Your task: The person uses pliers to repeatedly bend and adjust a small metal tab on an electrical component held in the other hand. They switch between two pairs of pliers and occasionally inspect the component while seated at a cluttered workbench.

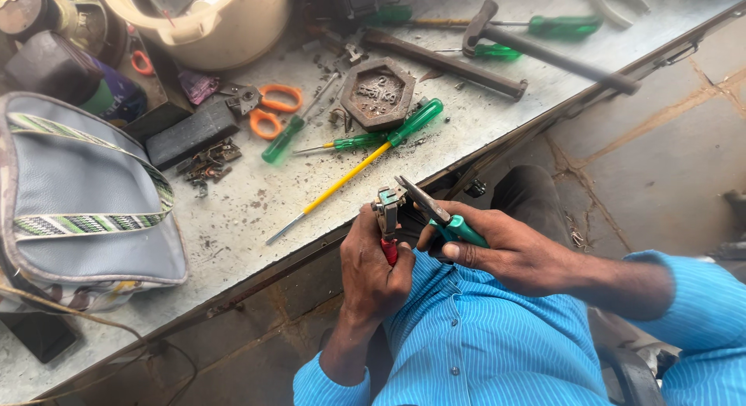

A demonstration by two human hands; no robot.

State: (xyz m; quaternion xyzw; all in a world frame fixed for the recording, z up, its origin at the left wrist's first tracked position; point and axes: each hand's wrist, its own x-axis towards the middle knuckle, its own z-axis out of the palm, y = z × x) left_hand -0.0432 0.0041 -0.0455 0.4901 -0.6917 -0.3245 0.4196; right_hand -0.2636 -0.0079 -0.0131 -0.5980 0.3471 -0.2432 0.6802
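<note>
A small metal part (386, 202) sat gripped in the left hand (373, 270) beside a red-handled tool (389, 250), while the right hand (505, 250) clasped teal-handled pliers (435, 212) touching it, below the surface (233, 212).

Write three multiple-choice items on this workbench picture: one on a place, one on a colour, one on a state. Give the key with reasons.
1. Where does the hexagonal metal block lie?
A. On the bench top
B. On the floor
C. In the grey bag

2. What colour are the handles of the scissors?
A. Blue
B. Orange
C. Black

3. What is the right hand doing?
A. Resting empty on the bench
B. Holding pliers by their teal grip
C. Lifting the hammer

Key:
1 A, it sits on the bench among the green-handled screwdrivers.
2 B, both loops are orange.
3 B, its fingers wrap the pliers, whose tips point at the small part in the left hand.
</note>
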